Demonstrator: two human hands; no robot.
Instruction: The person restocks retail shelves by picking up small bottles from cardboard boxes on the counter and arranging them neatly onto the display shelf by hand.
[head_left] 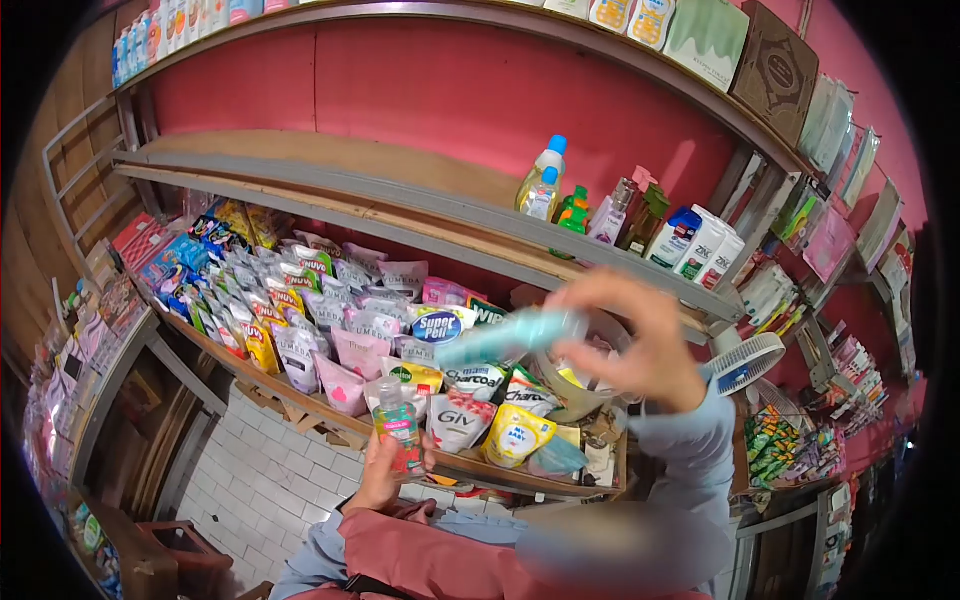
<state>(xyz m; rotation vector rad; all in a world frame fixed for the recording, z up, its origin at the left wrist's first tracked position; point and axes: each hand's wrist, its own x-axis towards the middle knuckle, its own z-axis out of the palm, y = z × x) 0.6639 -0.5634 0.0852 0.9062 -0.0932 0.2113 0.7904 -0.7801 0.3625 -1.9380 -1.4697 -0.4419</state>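
Observation:
My left hand (pixel 378 478) is closed around a small clear bottle (pixel 401 432) with a green and red-pink label, upright at the front edge of the lower shelf. Raised above the right part of that shelf, my right hand (pixel 632 338) grips one end of a long light-blue thing (pixel 510 338). Motion smears it, so I cannot make out its kind. Beneath it stand soft pouches, among them a white and red Giv pouch (pixel 461 422) and a yellow My Baby pouch (pixel 519 436).
Rows of upright pouches (pixel 300 320) fill the lower shelf (pixel 345 428). On the middle shelf (pixel 430 215) stand several bottles (pixel 605 212) at the right. A small white fan (pixel 746 362) is right of my right arm. Packets (pixel 795 445) hang and lie farther right.

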